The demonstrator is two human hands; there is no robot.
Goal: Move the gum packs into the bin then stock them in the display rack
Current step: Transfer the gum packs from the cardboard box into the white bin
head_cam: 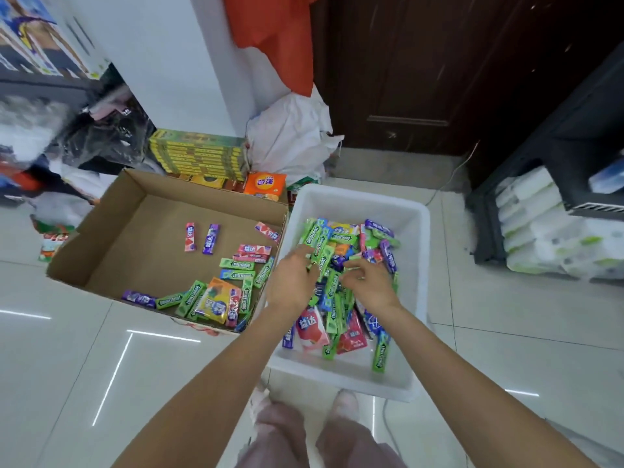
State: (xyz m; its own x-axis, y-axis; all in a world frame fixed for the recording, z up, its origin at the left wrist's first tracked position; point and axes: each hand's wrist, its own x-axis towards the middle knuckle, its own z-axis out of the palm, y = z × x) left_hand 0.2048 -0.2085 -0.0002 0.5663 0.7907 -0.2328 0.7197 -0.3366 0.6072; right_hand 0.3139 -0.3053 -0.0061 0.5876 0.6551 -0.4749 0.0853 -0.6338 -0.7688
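Still the transfer step imo: cardboard box (141,214) has gum left, white bin (415,217) holds most gum packs (341,298). Left hand (292,276) and right hand (368,282) pinch green packs over the pile. Next: drop, reach back left.

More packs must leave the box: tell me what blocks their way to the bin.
Only the box wall beside the bin; packs must be lifted over it. Both containers are open-topped.
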